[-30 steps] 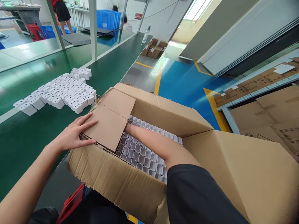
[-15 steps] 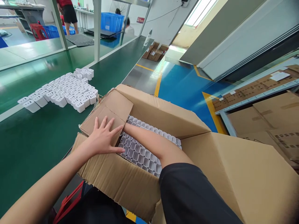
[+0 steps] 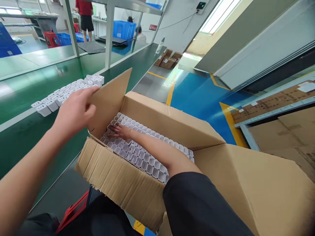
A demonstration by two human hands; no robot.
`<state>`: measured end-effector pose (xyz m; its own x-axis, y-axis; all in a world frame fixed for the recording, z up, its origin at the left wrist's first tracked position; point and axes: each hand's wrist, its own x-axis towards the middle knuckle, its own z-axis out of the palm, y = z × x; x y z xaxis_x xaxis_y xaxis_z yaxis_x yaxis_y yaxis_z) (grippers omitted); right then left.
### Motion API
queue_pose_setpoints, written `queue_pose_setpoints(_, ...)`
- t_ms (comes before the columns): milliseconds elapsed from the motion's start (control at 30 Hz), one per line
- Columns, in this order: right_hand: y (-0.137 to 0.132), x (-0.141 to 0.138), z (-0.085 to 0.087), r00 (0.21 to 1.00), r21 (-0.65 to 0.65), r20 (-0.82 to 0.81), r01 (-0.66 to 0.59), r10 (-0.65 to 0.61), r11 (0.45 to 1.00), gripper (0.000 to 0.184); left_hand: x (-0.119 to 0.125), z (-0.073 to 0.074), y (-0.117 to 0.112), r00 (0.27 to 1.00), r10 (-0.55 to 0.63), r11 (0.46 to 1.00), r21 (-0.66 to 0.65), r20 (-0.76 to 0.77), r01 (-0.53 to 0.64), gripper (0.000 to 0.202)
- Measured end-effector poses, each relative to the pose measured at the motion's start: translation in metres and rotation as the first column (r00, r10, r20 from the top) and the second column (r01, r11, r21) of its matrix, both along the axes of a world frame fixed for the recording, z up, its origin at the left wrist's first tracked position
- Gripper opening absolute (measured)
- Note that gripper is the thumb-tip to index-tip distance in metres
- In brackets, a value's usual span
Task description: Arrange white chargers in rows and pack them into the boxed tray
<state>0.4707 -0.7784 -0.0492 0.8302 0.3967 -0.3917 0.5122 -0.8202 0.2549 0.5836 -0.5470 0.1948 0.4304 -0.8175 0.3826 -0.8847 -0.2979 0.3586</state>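
Note:
An open cardboard box (image 3: 118, 173) holds rows of white hollow plastic casings (image 3: 150, 164). My left hand (image 3: 77, 106) grips the raised left flap (image 3: 110, 95), thumb on the near side and the other fingers at its upper edge. Deep at the left end of the box is my right hand (image 3: 120, 131), open, its fingers spread over the casings and touching them. Whether a casing sits under the palm I cannot tell. Beyond my left hand, a group of white plug-like blocks with slots (image 3: 61, 95) stands on the green belt (image 3: 19, 137).
Metal posts (image 3: 109, 36) rise from the line behind the blocks. Blue crates (image 3: 124, 30) and a bottle (image 3: 159, 46) stand further back. Cartons on a rack (image 3: 290, 127) are at the right. A person in a red top (image 3: 85, 13) stands in the background.
The left flap has swung up from lying over the box's left end, uncovering my right hand and more casings. My left hand went from lying spread on the flap to holding its edge.

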Motion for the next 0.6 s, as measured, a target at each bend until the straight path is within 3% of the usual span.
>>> queue_pose_setpoints(67,0.002,0.003,0.0,0.998,0.018,-0.035,0.056,-0.055,0.998,0.12,0.016,0.002,0.004,0.99,0.123,0.992,0.003,-0.068,-0.123,0.056)
queue_pose_setpoints(100,0.003,0.004,0.0,0.995,0.029,-0.057,0.081,-0.079,0.996,0.125,0.023,-0.001,0.004,0.981,0.167,0.986,0.004,-0.097,-0.167,0.057)
queue_pose_setpoints(300,0.015,0.008,0.01,0.992,0.052,-0.074,0.103,-0.099,0.993,0.106,0.073,-0.035,0.005,0.957,0.257,0.966,0.055,-0.133,-0.252,0.058)
queue_pose_setpoints(433,0.014,-0.009,0.036,0.991,0.117,-0.014,0.137,-0.136,0.984,0.108,0.105,-0.066,0.014,0.94,0.31,0.944,0.168,-0.143,-0.285,0.057)
queue_pose_setpoints(500,0.008,-0.026,0.059,0.965,0.26,0.072,0.227,-0.253,0.938,0.11,0.109,-0.078,0.017,0.951,0.286,0.955,0.12,-0.118,-0.272,0.053)
queue_pose_setpoints(600,0.003,-0.056,0.102,0.853,0.563,0.205,0.299,-0.48,0.77,0.104,0.099,-0.088,0.018,0.969,0.246,0.969,-0.03,-0.015,-0.247,0.049)
